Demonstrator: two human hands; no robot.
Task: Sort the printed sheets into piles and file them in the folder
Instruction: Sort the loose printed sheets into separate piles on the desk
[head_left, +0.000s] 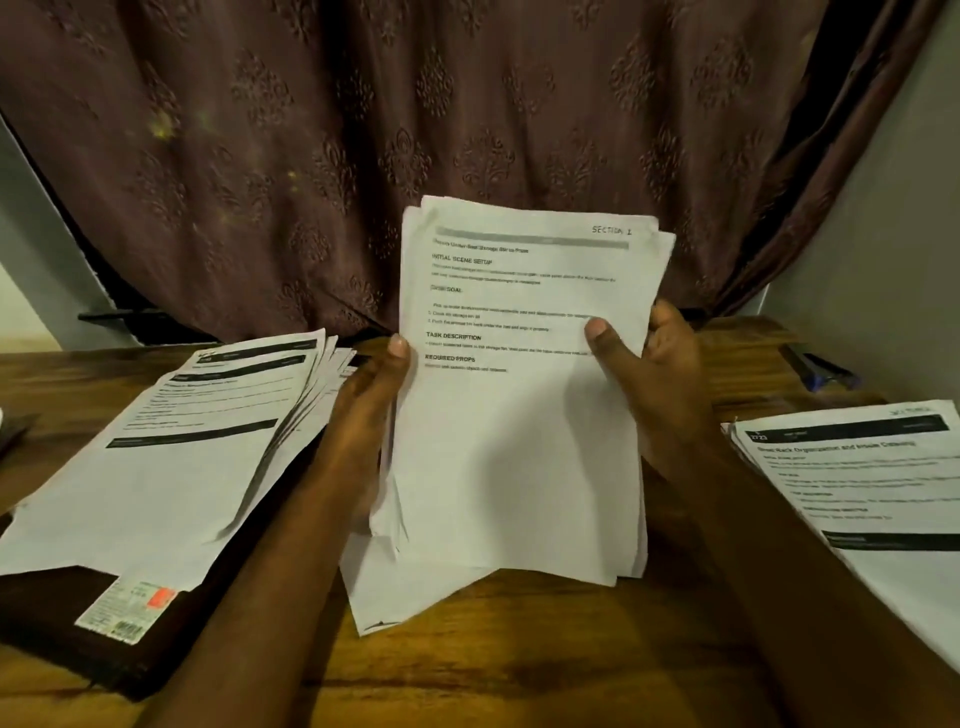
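Upright between hands (519, 395), sheets (519, 441).

White sheets (519, 395) printed in black text with a grey header bar are seen at centre frame, white piles (171, 457) with black bands at left and right, a brown grained table (519, 665) below, and a maroon damask-patterned curtain (415, 114) above.

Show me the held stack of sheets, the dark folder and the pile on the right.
held stack of sheets (514, 441): head view, blank lower half of top sheet.
dark folder (62, 618): head view, bare cover beside its sticker.
right pile (878, 499): head view, printed top sheet.
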